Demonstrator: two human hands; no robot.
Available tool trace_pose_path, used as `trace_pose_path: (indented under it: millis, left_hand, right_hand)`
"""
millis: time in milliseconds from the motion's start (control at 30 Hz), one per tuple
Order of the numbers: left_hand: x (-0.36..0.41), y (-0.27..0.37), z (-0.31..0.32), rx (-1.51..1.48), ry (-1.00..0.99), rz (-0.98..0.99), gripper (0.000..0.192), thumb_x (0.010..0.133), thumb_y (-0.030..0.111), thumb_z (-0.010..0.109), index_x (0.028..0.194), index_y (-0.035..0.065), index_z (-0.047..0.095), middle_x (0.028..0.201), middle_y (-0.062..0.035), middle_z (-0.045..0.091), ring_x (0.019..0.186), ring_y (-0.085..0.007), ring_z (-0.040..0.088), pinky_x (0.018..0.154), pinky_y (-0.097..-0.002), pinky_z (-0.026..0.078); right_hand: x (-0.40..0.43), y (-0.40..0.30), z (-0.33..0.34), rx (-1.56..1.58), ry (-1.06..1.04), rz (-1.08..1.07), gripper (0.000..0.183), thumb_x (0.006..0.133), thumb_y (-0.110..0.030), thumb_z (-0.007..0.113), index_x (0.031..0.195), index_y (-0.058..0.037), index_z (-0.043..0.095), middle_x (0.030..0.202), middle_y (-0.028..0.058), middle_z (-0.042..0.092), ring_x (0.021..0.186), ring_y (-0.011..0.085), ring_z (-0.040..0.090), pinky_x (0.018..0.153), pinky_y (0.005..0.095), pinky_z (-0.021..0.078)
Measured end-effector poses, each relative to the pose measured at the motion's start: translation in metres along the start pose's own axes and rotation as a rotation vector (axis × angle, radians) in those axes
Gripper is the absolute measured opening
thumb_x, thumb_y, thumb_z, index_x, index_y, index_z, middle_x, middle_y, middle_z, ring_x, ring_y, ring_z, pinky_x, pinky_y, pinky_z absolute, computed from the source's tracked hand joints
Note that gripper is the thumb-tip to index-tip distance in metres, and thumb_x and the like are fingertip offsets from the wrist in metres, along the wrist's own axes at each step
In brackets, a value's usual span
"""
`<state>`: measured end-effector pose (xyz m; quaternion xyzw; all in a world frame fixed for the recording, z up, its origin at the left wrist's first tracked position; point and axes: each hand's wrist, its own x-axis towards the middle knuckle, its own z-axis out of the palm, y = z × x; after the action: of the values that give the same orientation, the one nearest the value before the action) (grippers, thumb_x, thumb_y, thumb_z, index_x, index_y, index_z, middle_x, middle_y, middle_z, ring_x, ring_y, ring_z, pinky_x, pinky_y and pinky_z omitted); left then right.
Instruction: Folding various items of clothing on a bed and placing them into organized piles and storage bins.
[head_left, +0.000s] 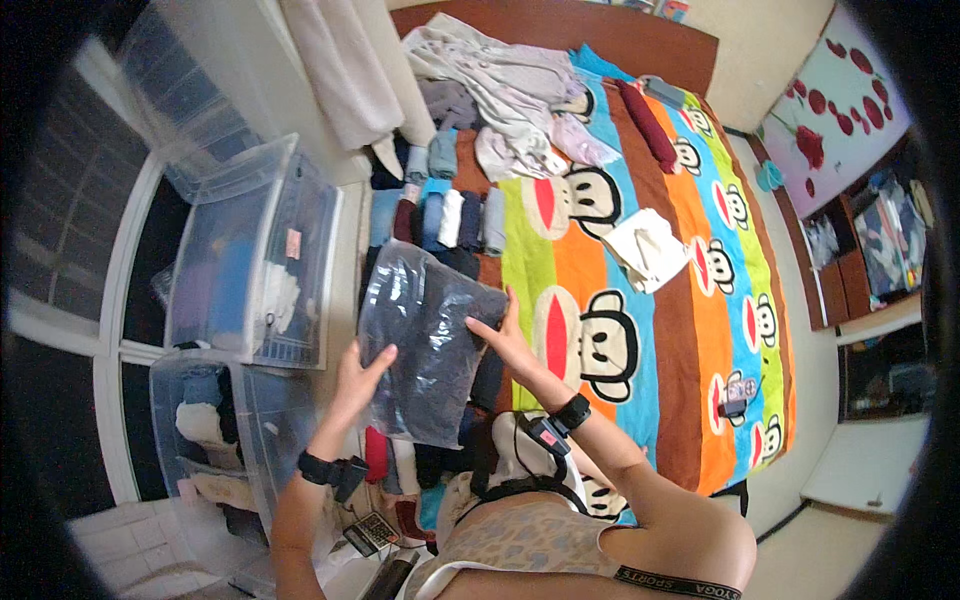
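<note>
A transparent plastic bag (424, 360) with dark grey folded cloth inside is held up in front of me. My left hand (358, 379) grips its left edge, thumb on the front face. On the opposite side, my right hand (508, 337) holds the upper right edge, with its thumb also on the front. Beyond the bag lie several rolled garments in a row, among them a white roll (450, 219) and a grey roll (494, 221). The bag hides part of the clothes under it.
Transparent storage boxes (225, 292) with clothes stand stacked on the left. A bed with a monkey-patterned blanket (675, 330) carries a folded white garment (646, 251), a maroon bolster-shaped roll (646, 127) and a heap of pale clothes (510, 90). A calculator (371, 534) lies near my left forearm.
</note>
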<state>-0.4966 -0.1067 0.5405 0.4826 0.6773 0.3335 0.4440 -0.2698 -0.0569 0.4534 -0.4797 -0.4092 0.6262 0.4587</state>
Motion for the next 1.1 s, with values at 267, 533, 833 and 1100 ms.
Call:
trace_pose_path:
  millis: [267, 533, 833, 1100]
  left_hand:
    - [0.037, -0.041, 0.130, 0.313, -0.188, 0.136, 0.050, 0.077, 0.045, 0.064, 0.100, 0.0009, 0.058, 0.089, -0.0194, 0.065, 0.084, -0.0329, 0.063, 0.072, -0.0391, 0.049]
    - [0.235, 0.124, 0.200, 0.322, -0.336, 0.683, 0.052, 0.075, 0.038, 0.070, 0.109, 0.0004, 0.058, 0.094, -0.0164, 0.065, 0.080, -0.0220, 0.063, 0.071, -0.0340, 0.049]
    - [0.320, 0.128, 0.175, 0.031, -0.020, 0.676, 0.038, 0.082, 0.023, 0.059, 0.111, 0.0013, 0.049, 0.102, -0.0155, 0.059, 0.096, -0.0264, 0.057, 0.081, -0.0365, 0.045]
    - [-0.064, -0.263, 0.037, 0.046, 0.302, -0.041, 0.017, 0.086, 0.020, 0.056, 0.088, 0.0032, 0.058, 0.078, -0.0077, 0.061, 0.072, -0.0164, 0.060, 0.066, -0.0322, 0.047]
  right_hand:
    - [-0.035, 0.070, -0.110, 0.252, 0.325, 0.292, 0.076, 0.078, -0.039, 0.066, 0.134, -0.0199, 0.019, 0.129, 0.0073, 0.037, 0.111, 0.0228, 0.044, 0.081, 0.0434, 0.0422]
    - [0.073, -0.037, -0.174, 0.379, 0.573, -0.064, 0.090, 0.077, -0.037, 0.069, 0.139, -0.0132, 0.008, 0.136, 0.0118, 0.030, 0.122, 0.0254, 0.034, 0.081, 0.0403, 0.0420]
    - [0.199, 0.000, -0.195, 0.001, 0.752, -0.392, 0.073, 0.083, -0.014, 0.059, 0.139, 0.0020, 0.015, 0.129, 0.0250, 0.040, 0.117, 0.0311, 0.043, 0.098, 0.0377, 0.0343]
    - [-0.020, 0.236, -0.211, -0.412, 0.009, 0.769, 0.036, 0.083, -0.020, 0.061, 0.112, -0.0016, 0.051, 0.093, 0.0102, 0.050, 0.083, 0.0192, 0.049, 0.066, 0.0363, 0.0452]
